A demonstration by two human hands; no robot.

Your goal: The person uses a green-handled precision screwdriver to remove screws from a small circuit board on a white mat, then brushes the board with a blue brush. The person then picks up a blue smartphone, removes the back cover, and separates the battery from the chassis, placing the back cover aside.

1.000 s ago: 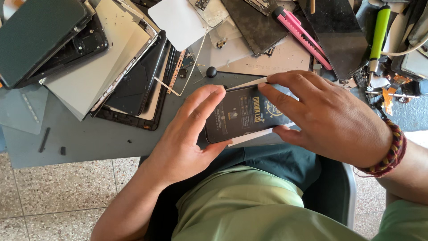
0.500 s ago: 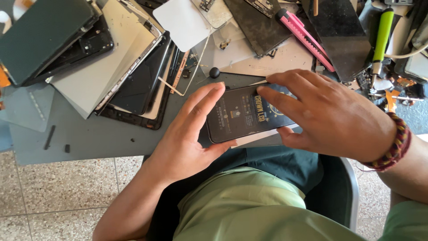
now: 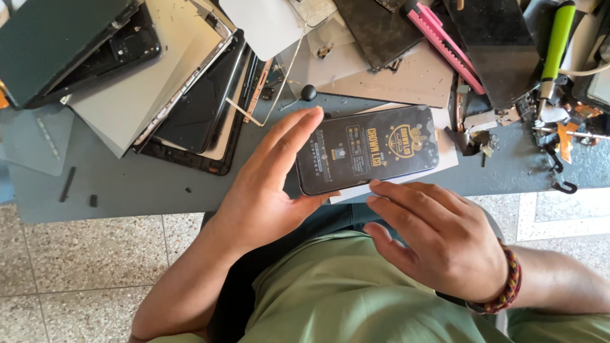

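Note:
A black phone panel (image 3: 375, 152) with gold print lies flat on a white sheet (image 3: 448, 155) at the front edge of the grey mat (image 3: 127, 190). My left hand (image 3: 267, 190) holds the panel's left end, with the fingers stretched along its edge and the thumb at its lower left corner. My right hand (image 3: 438, 241) hovers just in front of the panel over my lap. Its fingers are spread, and the fingertips reach the sheet's front edge. A beaded bracelet (image 3: 508, 286) is on that wrist.
Stacked tablet screens and frames (image 3: 159, 82) crowd the mat's back left. A pink utility knife (image 3: 445, 41), a green-handled tool (image 3: 556, 44) and small metal parts lie at the back right. A small black ball (image 3: 309, 93) sits behind the panel. Speckled floor shows below.
My right hand has lifted off the panel's right side and drawn back toward my lap. The panel now lies uncovered and flat. My left hand stays at its left end.

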